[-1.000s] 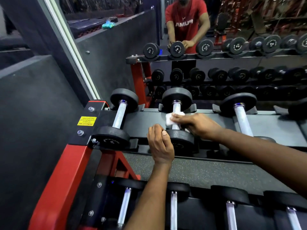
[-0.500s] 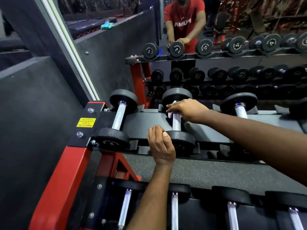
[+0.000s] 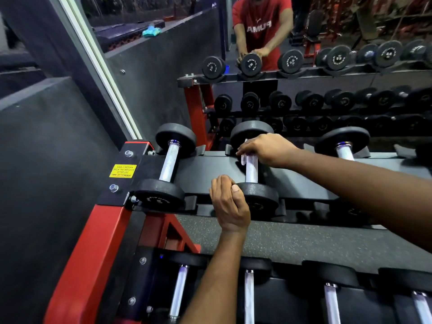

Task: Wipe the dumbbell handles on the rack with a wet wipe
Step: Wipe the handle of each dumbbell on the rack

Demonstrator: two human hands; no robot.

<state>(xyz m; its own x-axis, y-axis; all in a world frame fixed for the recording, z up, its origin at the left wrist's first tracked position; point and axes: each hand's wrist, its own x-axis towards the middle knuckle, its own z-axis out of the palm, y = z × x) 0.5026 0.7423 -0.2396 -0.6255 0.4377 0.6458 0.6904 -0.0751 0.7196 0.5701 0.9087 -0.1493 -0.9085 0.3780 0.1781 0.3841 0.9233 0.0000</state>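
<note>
**White wet wipe (image 3: pixel 243 158) on dumbbell (image 3: pixel 258 198) handle (image 3: pixel 251 169), top shelf of rack (image 3: pixel 93 230)**

The dumbbell lies on the rack's top shelf with its handle pointing away from the viewer, one black head near and one far. The wet wipe sits at the far end of the handle, with a white fold showing to the left of the bar. The right hand (image 3: pixel 266 148) is clamped over wipe and handle together, just short of the far head. The rest of the knurled handle is bare. The left hand (image 3: pixel 230 204) grips the near head of the same dumbbell, fingers curled round its left edge and thumb laid on top. The hands are apart, one at each end.

Left of this dumbbell, a second dumbbell (image 3: pixel 169 163) sits on the same shelf. Further left is a yellow label (image 3: pixel 123 170) on the rack's end plate. Right of the dumbbell is a third dumbbell (image 3: pixel 343 146), partly hidden by the right forearm. Below and nearer, a lower shelf carries a row of further handles (image 3: pixel 249 295). Behind the dumbbell, a mirror (image 3: pixel 163 73) reflects the rack and a person in a red shirt (image 3: pixel 261 22).
</note>
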